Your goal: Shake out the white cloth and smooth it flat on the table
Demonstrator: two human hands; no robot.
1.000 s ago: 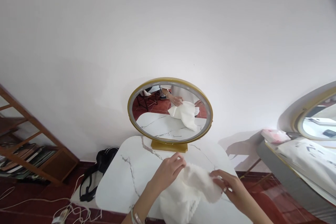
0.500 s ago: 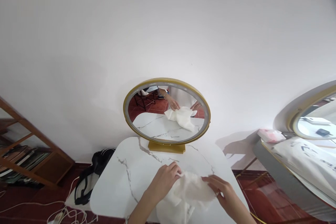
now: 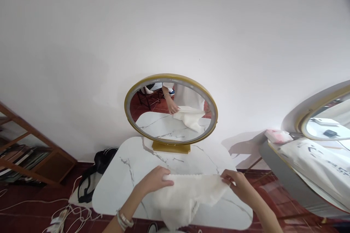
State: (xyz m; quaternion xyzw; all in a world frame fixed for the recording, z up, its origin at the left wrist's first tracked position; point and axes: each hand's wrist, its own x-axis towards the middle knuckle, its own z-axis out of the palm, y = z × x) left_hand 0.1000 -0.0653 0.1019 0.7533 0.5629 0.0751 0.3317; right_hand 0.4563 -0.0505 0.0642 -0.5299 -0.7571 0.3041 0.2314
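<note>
A thin white cloth with a scalloped-looking edge is stretched between my hands over the front of the marble-patterned table. My left hand pinches its upper left corner between thumb and fingers. At the upper right corner, my right hand grips the edge with closed fingertips. The lower part of the cloth hangs in loose folds toward the table's near edge. Behind it, a round gold-framed mirror stands on the table and reflects the cloth and a hand.
To the right, a second table carries a printed white bag, a pink-and-white packet and another round mirror. A black bag and tangled white cables lie at the floor's left, near a wooden shelf.
My hands have moved apart, the left one leftward and the right one slightly right. The bunched cloth is now spread with its top edge pulled straight.
</note>
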